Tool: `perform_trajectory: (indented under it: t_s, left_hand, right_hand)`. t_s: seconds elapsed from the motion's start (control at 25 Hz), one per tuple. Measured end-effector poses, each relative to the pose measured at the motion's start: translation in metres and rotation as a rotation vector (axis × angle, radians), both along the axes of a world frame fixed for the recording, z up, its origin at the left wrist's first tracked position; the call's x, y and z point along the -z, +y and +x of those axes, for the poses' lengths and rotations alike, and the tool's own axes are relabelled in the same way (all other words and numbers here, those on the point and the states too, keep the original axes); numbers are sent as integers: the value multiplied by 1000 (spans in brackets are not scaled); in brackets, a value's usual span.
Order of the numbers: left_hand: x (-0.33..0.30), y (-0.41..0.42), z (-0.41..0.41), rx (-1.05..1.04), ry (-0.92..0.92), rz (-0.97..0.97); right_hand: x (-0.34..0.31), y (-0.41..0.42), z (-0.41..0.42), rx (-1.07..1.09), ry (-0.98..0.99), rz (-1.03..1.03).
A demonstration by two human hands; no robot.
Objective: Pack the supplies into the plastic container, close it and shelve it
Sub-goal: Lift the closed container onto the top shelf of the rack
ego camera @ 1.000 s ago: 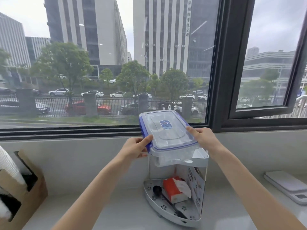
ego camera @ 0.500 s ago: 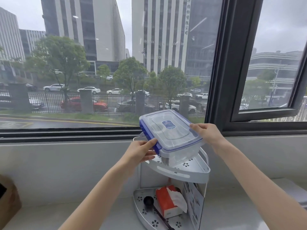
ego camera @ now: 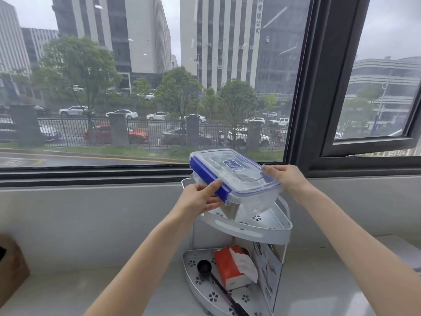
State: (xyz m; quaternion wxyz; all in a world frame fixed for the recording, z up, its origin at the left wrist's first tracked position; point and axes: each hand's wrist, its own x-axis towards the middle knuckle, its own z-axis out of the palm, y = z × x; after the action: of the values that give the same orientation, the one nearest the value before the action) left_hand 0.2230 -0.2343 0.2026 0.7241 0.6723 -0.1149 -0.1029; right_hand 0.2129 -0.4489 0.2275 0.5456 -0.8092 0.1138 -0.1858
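Observation:
A clear plastic container (ego camera: 237, 176) with a blue-clipped lid closed on it is held tilted just over the top tier of a white two-tier corner shelf (ego camera: 262, 229). My left hand (ego camera: 198, 199) grips its near left side at the blue clip. Gripping the right end is my right hand (ego camera: 284, 179). The container's lower corner reaches down to the top tier; whether it touches is unclear. What is inside it is hard to make out.
The shelf's lower tier (ego camera: 200, 283) holds a red tissue pack (ego camera: 234, 267) and a black scoop (ego camera: 205, 267). The shelf stands on a grey counter (ego camera: 91, 293) below a window sill (ego camera: 91, 179). A cardboard box (ego camera: 11, 270) is at the far left.
Both hands have lowered the closed container toward the shelf's top tier. The view has shifted, so the box at left and the white object at right have mostly left the frame.

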Motion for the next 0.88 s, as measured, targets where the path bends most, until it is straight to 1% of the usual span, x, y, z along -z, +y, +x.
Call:
perform_trajectory:
  t_s: [0.28,0.52,0.68,0.76,0.88]
  left_hand:
    - [0,-6,3,4,52,-24]
    - [15,-12,-1,82,115,54]
    - [19,-9,-2,86,109,83]
    - [18,-9,-4,83,103,97]
    - [18,-9,-6,82,102,120]
  right_hand:
    - [-1,-6,10,-5,50,-119]
    - [4,-12,11,10,41,-122]
    - [7,-7,9,36,42,-168]
    - [5,-3,6,60,42,-216]
    - [2,4,2,95,55,-360]
